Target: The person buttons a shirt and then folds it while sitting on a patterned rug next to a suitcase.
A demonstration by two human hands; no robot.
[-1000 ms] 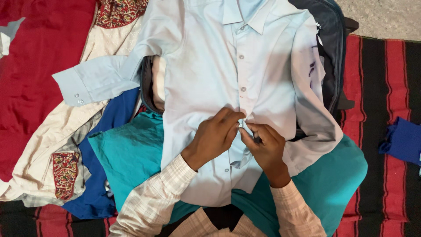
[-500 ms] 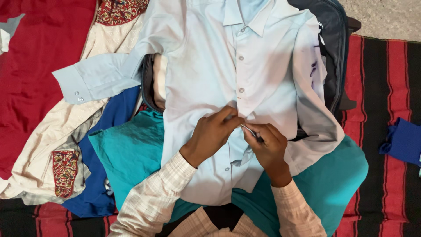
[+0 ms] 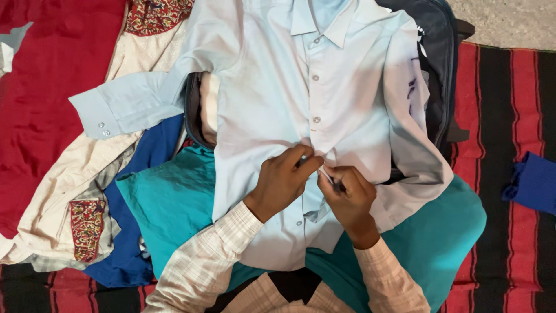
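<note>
A pale blue shirt (image 3: 272,110) lies face up over a dark suitcase (image 3: 437,64) near the upper edge of the striped red and black blanket (image 3: 504,116), with its hem over a teal garment (image 3: 174,203). The left hand (image 3: 281,179) and right hand (image 3: 347,194) meet at the shirt's front placket, fingers pressed together and pinching the 2 edges near a button. The buttoning step appears to be in hand. The next move likely calls for seating that button before shifting down to the loose ones below.

One light blue shirt (image 3: 272,104), two hands, one teal cloth (image 3: 168,203), one suitcase (image 3: 441,69)
</note>
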